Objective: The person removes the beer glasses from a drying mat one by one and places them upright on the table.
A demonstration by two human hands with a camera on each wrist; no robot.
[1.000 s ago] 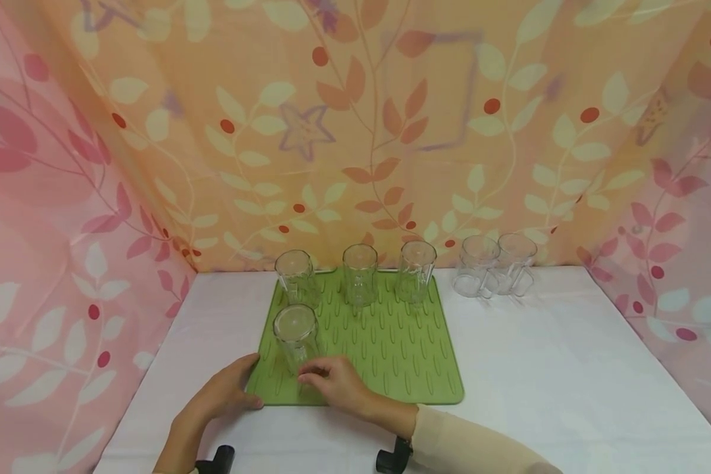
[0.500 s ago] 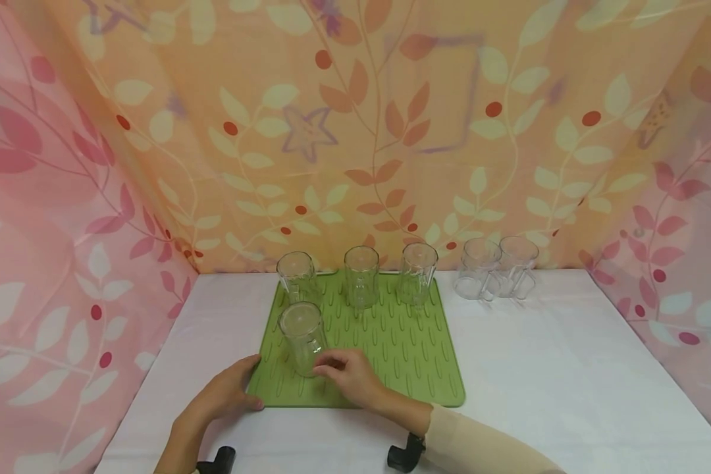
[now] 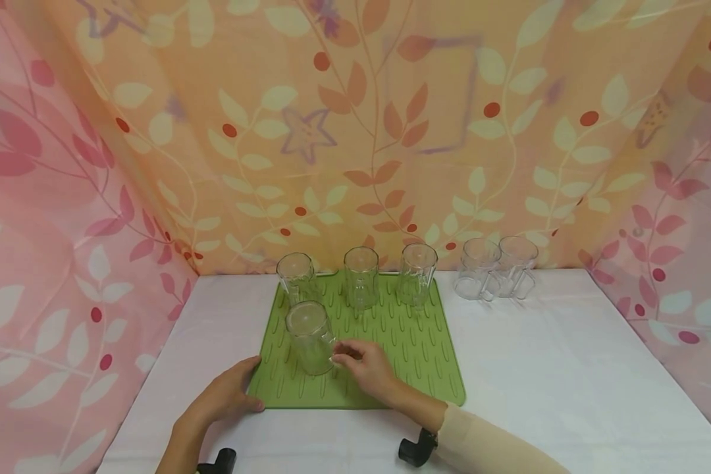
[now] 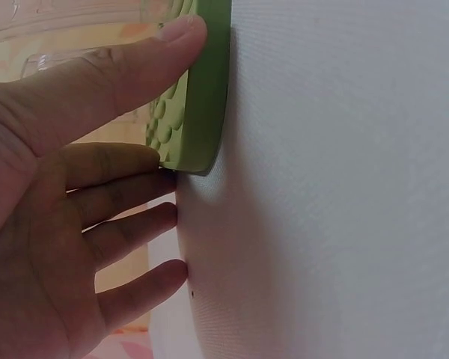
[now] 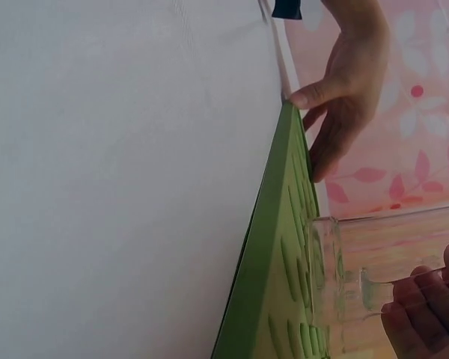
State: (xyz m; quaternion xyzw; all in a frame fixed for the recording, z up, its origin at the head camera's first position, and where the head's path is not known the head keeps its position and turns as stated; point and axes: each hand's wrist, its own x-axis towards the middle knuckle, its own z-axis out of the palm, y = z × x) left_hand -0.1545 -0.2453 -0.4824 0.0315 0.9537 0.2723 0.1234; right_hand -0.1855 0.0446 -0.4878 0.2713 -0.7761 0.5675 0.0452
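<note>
My right hand (image 3: 370,372) pinches the handle of a clear glass mug (image 3: 309,339) at the front left of a green ribbed mat (image 3: 391,362). In the right wrist view, one end of that mug (image 5: 337,258) meets the mat or sits very close to it, and curled fingers (image 5: 423,303) are at its handle. At the mat's front left corner rests my left hand (image 3: 228,392). Its thumb (image 4: 153,63) lies against the front edge, and the index finger touches the side edge; the other fingers are spread and nearly straight.
Along the mat's back edge stand a left mug (image 3: 296,280), a middle mug (image 3: 361,280) and a right mug (image 3: 417,276). Two more glass mugs (image 3: 478,266) stand close together on the white table (image 3: 539,362), right of the mat. Patterned cloth (image 3: 355,164) hangs behind and at both sides.
The right hand and the mug in its fingers have shifted a little to the right over the mat. The left hand has stayed at the corner.
</note>
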